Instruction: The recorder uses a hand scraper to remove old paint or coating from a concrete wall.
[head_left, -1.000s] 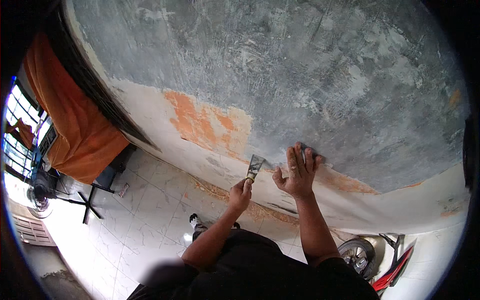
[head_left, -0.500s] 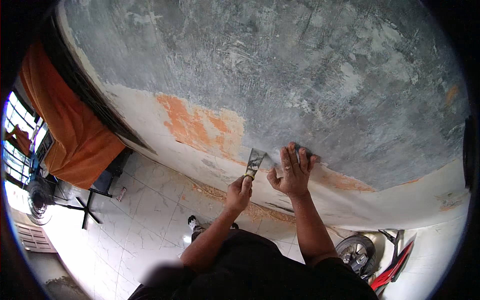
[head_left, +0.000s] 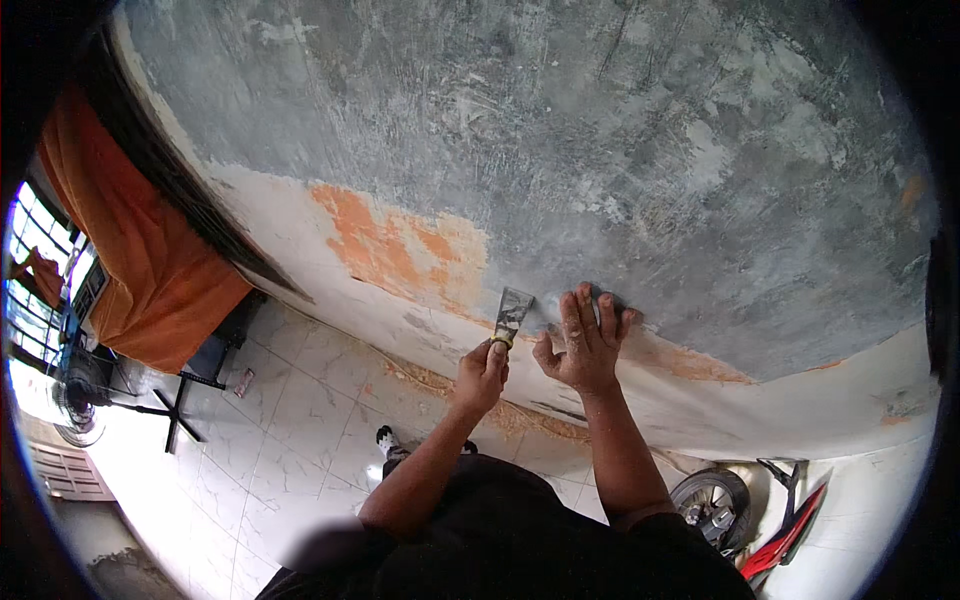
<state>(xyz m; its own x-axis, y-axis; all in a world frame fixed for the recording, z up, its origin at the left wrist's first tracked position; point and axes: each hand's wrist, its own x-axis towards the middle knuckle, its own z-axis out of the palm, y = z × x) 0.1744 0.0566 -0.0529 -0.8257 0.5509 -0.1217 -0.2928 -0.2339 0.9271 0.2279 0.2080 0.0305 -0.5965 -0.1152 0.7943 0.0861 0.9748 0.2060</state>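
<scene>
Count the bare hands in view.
2. Left hand: gripping a putty knife, blade up by the grey wall. Right hand: to its right, fingers extended at the wall. No others show.

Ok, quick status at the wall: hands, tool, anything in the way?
Left hand gripping flat yellow-collared metal scraper. Right hand spread at patchy grey wall. Possibly in the way: that right hand, just right of the scraper.

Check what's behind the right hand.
The wall: grey coating above the right hand, orange patches to its right. A dark patch shows between its fingers; can't tell what it is. Whatever lies directly under the hand is covered.
</scene>
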